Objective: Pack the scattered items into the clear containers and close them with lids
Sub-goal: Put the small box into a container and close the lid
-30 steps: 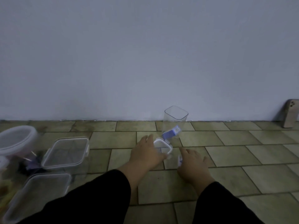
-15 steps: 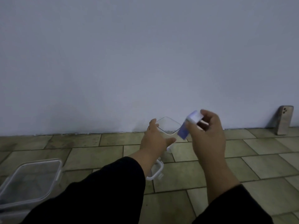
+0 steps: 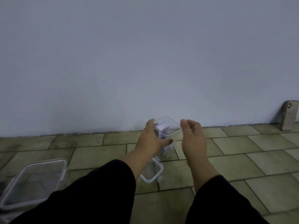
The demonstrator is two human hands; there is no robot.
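Observation:
A tall clear container [image 3: 169, 126] stands upright on the tiled floor near the wall, its top uncovered. My left hand [image 3: 152, 141] grips its left side. Inside it lie white and purple packets [image 3: 161, 128]. Just right of the rim, my right hand [image 3: 193, 137] hovers with fingers apart and nothing in it. A white-rimmed lid [image 3: 152, 172] lies flat on the floor in front of the container, partly behind my left forearm.
A clear rectangular box with a latched lid [image 3: 34, 180] sits at the lower left. A phone [image 3: 289, 114] leans against the wall at the far right. The wall runs close behind the container.
My right hand carried a white and purple packet up over the tall container and let it go inside; the hand is now empty. My left hand moved from the lid to the container's side.

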